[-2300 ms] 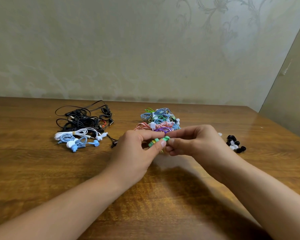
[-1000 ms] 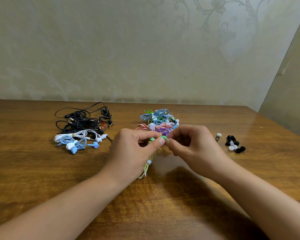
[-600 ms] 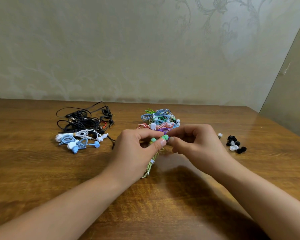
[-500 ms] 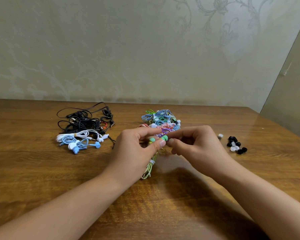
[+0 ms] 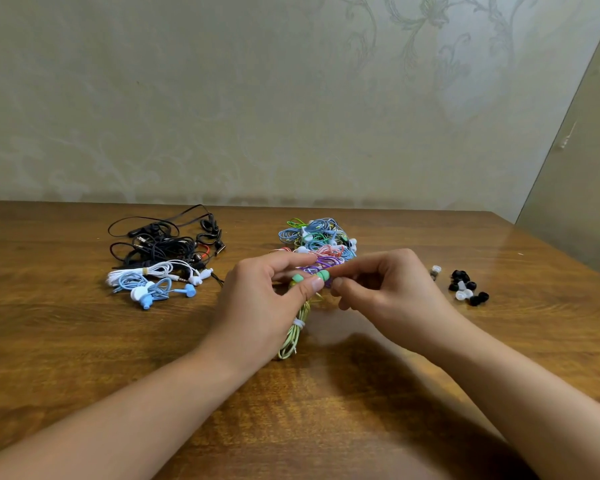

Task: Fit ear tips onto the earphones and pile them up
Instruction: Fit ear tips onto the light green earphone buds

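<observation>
1. Both hands meet over the glossy brown wooden tabletop (image 5: 84,341): the left hand (image 5: 257,306) pinches a mint-green earphone bud (image 5: 321,275), its coiled green cord (image 5: 293,336) dangling to the wood.
2. The right hand (image 5: 378,289) pinches at the bud's nozzle; any tip there is hidden.
3. Loose black and clear ear tips (image 5: 466,289) wait right.
4. Beyond, a colourful bundle of coiled earphones (image 5: 317,237); left, a black, white and blue earphone heap (image 5: 163,258), seemingly the finished pile.

On the table (image 5: 66,341) two heaps of earphones are laid side by side toward the far edge: one heap (image 5: 163,252) at the left, the other (image 5: 317,237) near the middle. A cluster of ear tips (image 5: 466,287) is set at the right. Both hands (image 5: 264,306) (image 5: 385,289) are held together before the middle heap, with a coiled cable (image 5: 293,337) hung below them.
</observation>
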